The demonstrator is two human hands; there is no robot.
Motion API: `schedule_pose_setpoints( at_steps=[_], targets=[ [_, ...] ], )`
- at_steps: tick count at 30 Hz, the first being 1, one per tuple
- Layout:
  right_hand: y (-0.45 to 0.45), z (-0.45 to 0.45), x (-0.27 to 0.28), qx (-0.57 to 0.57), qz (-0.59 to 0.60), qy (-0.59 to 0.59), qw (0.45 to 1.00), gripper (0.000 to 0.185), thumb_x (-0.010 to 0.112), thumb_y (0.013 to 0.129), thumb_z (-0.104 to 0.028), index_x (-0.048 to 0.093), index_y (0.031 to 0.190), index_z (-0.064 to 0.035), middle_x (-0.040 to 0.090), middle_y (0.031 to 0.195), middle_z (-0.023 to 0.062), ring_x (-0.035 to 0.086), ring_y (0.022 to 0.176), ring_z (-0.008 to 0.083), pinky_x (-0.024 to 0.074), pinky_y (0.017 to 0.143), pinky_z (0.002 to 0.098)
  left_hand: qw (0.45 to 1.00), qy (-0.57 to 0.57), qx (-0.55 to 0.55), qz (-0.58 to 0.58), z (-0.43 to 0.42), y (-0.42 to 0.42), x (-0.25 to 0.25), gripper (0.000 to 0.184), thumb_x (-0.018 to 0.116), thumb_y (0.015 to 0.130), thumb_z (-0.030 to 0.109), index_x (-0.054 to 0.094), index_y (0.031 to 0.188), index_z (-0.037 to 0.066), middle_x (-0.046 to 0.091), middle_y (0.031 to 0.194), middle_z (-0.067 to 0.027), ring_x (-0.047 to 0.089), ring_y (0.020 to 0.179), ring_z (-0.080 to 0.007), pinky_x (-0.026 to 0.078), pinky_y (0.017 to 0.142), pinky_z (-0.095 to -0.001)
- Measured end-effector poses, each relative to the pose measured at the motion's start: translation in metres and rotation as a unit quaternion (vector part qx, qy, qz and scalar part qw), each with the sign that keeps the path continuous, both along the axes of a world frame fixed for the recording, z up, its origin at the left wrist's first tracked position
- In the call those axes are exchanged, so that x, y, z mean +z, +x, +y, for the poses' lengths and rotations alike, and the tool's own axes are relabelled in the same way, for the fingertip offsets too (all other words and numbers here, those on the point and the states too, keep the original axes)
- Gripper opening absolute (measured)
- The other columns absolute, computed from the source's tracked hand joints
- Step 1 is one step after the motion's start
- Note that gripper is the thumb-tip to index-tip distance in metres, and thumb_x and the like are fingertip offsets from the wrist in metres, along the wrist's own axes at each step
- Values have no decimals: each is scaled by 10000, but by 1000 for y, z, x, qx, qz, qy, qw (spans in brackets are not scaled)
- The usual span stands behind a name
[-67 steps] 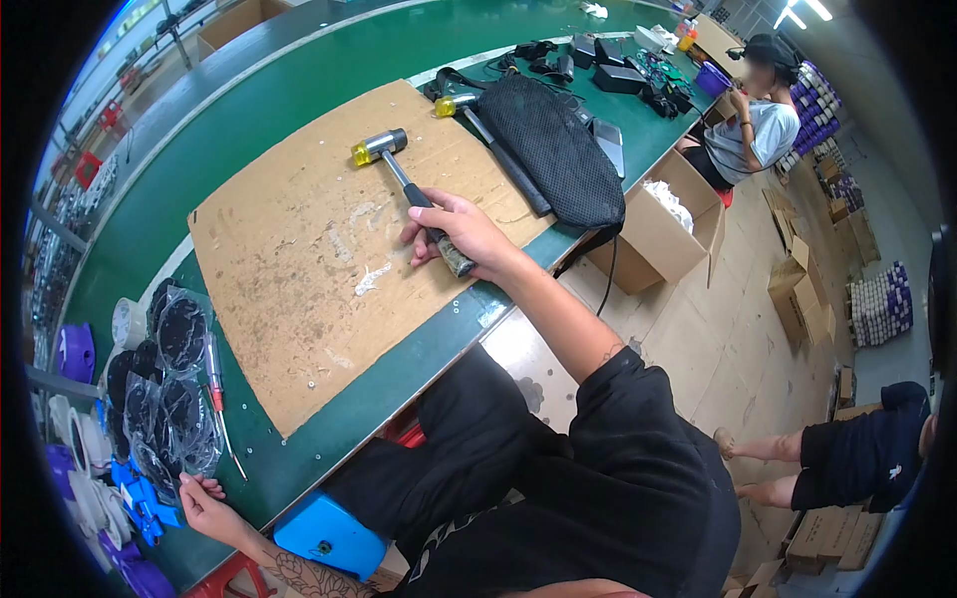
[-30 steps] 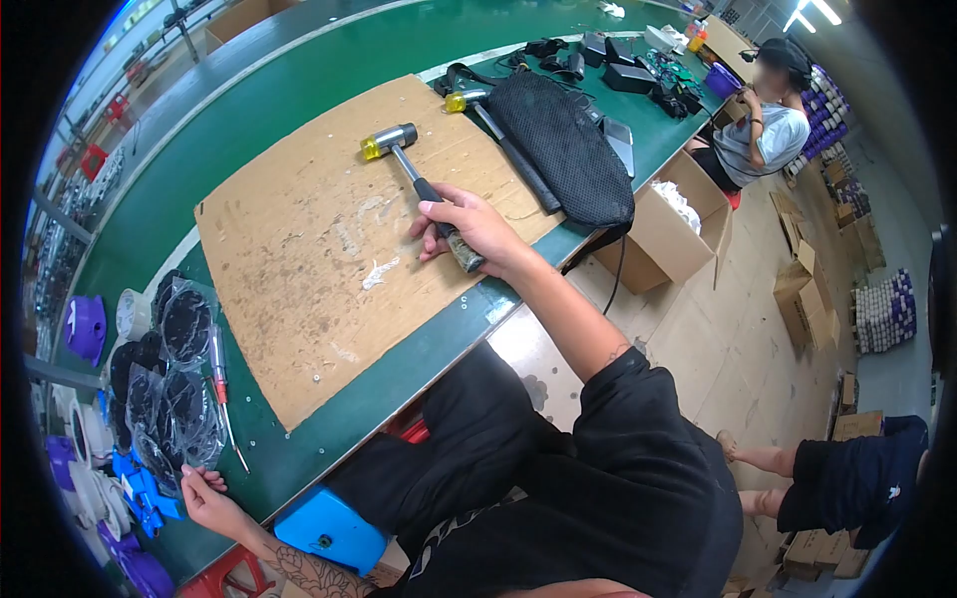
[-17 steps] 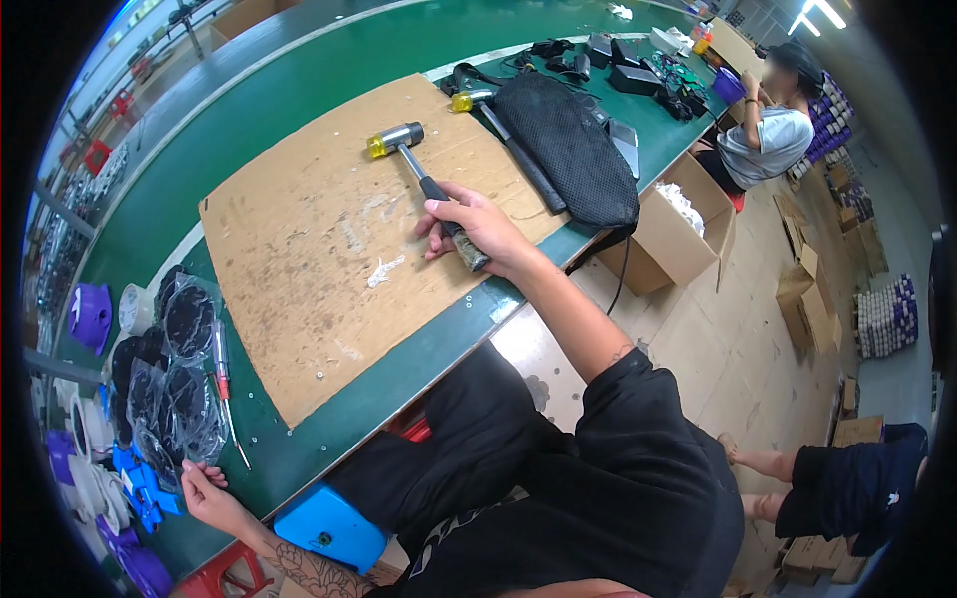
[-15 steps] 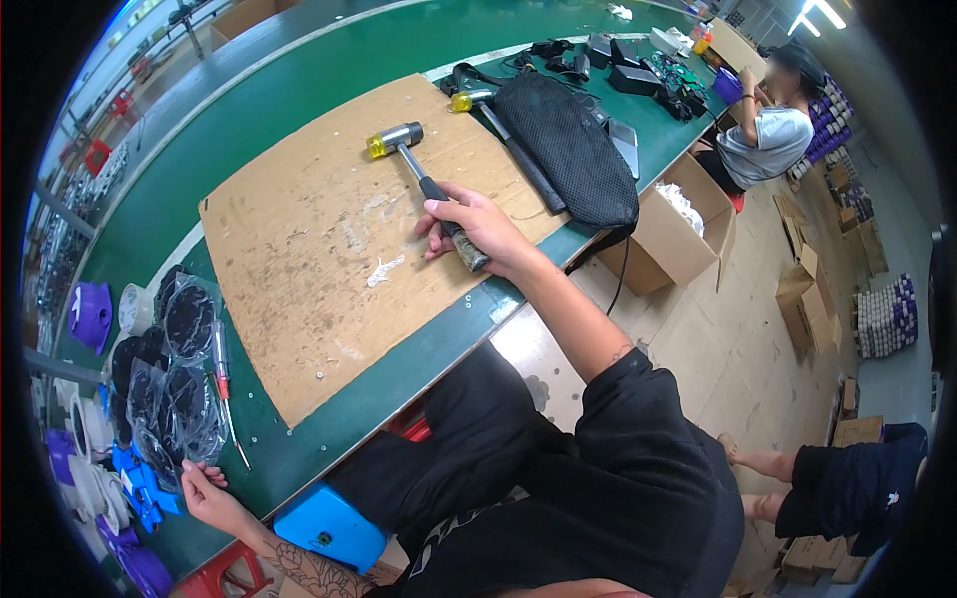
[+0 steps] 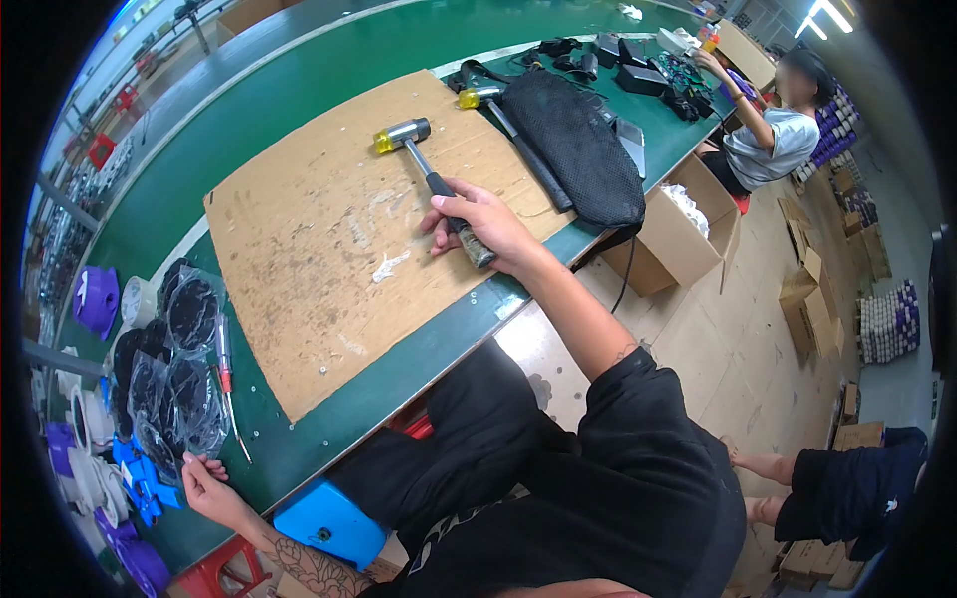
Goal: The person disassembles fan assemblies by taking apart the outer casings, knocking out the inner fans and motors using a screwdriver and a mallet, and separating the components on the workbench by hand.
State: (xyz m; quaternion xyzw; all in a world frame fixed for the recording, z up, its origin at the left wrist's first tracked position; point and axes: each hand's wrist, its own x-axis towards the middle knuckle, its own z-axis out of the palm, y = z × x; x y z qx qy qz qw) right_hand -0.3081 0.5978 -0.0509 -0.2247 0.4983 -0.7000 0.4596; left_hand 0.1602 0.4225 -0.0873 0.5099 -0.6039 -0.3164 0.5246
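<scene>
Right hand [image 5: 488,227] gripping a hammer [image 5: 419,158] over a cardboard sheet [image 5: 309,249], centre of the frame.
Fingers and thumb wrap the hammer's dark handle; its head, yellow at one end, lies toward the upper centre. At lower left, the left hand [image 5: 212,493] is at the lower edge of plastic-wrapped black pieces [image 5: 191,399]; whether its fingertips pinch them cannot be told.
</scene>
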Motion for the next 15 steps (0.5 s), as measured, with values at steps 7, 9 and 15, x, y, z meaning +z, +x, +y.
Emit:
schedule_pose_setpoints(
  at_steps=[7, 9, 15],
  targets=[
    [-2, -2, -7, 0, 52, 11, 999, 406, 548, 934, -163, 445, 1270, 42, 610, 794, 99, 577, 604, 109, 542, 620, 300, 998, 28, 45, -28, 0, 3, -1, 293, 548, 971, 262, 628, 808, 32, 566, 631, 7, 478, 548, -42, 363, 491, -190],
    [3, -5, -4, -14, 53, 17, 998, 413, 589, 909, -170, 458, 1241, 38, 607, 743, 70, 569, 593, 114, 533, 609, 297, 998, 26, 57, -11, 4, -1, 1, 213, 583, 947, 211, 653, 878, 21, 594, 657, -9, 534, 585, -67, 405, 519, -207],
    [8, -8, -2, -18, 59, 18, 998, 336, 530, 946, -194, 483, 1185, 38, 595, 873, 116, 555, 614, 104, 523, 602, 280, 998, 45, 12, 30, 10, -8, 15, 292, 583, 947, 214, 612, 749, 2, 579, 613, -13, 511, 557, -53, 390, 509, -201]
  ],
)
